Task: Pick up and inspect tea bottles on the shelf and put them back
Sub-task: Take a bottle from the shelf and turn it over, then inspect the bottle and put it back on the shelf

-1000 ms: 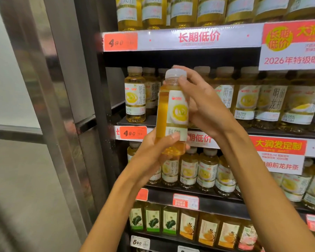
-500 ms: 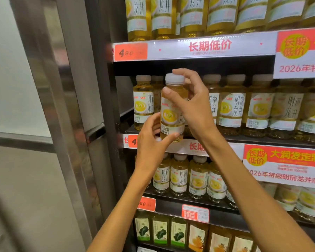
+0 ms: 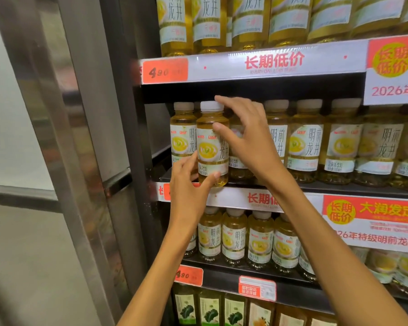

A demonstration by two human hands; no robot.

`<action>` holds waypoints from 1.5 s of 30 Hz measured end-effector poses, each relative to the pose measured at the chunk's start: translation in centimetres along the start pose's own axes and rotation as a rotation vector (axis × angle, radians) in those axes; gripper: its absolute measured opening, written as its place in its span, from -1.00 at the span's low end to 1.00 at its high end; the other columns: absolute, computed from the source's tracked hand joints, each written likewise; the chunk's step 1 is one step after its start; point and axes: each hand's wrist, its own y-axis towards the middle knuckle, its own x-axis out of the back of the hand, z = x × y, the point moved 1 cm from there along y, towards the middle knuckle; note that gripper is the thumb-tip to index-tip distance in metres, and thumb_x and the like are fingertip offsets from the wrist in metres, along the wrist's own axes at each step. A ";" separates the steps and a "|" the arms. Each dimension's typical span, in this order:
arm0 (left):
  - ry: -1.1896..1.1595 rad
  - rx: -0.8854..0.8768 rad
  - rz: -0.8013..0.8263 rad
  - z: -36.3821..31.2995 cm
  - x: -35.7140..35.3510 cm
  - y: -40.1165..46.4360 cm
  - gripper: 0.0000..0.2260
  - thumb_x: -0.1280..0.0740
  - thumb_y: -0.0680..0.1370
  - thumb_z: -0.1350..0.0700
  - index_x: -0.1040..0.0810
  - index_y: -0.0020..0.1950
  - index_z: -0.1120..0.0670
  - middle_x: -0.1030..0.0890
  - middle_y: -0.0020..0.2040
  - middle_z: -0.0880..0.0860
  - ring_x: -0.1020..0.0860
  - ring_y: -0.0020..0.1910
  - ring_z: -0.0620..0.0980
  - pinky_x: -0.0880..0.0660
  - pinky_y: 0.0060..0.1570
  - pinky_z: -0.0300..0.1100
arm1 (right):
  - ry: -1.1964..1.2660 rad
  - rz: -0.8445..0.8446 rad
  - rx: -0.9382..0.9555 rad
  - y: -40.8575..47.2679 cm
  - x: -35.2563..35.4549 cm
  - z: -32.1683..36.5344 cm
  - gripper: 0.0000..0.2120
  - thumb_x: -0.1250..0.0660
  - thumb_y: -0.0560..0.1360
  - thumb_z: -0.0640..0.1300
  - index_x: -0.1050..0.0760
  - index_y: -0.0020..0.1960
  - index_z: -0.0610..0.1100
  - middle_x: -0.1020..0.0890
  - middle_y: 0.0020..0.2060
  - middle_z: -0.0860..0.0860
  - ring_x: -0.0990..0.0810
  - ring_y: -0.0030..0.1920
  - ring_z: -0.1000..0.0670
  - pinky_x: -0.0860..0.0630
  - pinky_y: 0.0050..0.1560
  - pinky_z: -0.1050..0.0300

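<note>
My right hand (image 3: 247, 140) and left hand (image 3: 189, 184) both gripped the tea bottle (image 3: 212, 147) upright at the shelf (image 3: 316, 184) edge.

A single head-worn camera looks forward and slightly down at a shop shelf (image 3: 252, 69) from close range, near enough that both forearms reach up from the bottom edge. The shelving fills the right and centre; a metal door frame (image 3: 64, 137) runs down the left. The wide-angle lens bends straight edges.
</note>
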 end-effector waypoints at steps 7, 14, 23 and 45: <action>0.223 -0.121 -0.166 -0.5 -1.6 -0.7 -0.47 -0.41 0.51 0.16 -0.32 0.45 0.13 -0.42 0.35 0.08 -0.37 0.35 -0.01 -0.40 0.32 0.02 | -0.202 -0.097 -0.014 1.2 -1.0 -0.8 -0.57 -0.34 0.52 0.06 -0.43 0.35 -0.04 -0.52 0.21 -0.05 -0.38 0.23 -0.11 -0.23 0.20 -0.03; 0.322 -0.108 -0.170 0.0 -2.7 0.0 -0.43 -0.41 0.51 0.18 -0.26 0.47 0.13 -0.38 0.37 0.09 -0.30 0.39 -0.01 -0.22 0.36 -0.22 | -0.402 -0.156 0.033 1.6 -2.1 -1.6 -0.59 -0.31 0.54 0.05 -0.45 0.32 -0.12 -0.58 0.11 -0.13 -0.46 0.14 -0.17 -0.30 0.13 -0.06; 0.381 -0.129 -0.195 -0.3 -2.8 0.2 -0.44 -0.43 0.49 0.19 -0.29 0.45 0.14 -0.39 0.35 0.11 -0.32 0.37 0.02 -0.32 0.38 -0.11 | -0.605 -0.128 0.041 1.4 -1.2 -2.2 -0.74 -0.20 0.62 -0.04 -0.47 0.09 -0.24 -0.56 -0.04 -0.16 -0.46 -0.05 -0.11 -0.35 0.00 0.05; 0.259 -0.270 -0.012 -0.9 -3.5 -1.6 -0.37 -0.46 0.44 -0.01 -0.31 0.43 0.11 -0.40 0.34 -0.02 -0.32 0.35 -0.07 -0.33 0.34 -0.15 | 0.218 -0.128 0.052 -3.3 1.9 1.2 -0.67 -0.28 0.58 -0.21 -0.37 0.33 -0.09 -0.44 0.18 0.05 -0.44 0.16 0.17 -0.48 0.17 0.16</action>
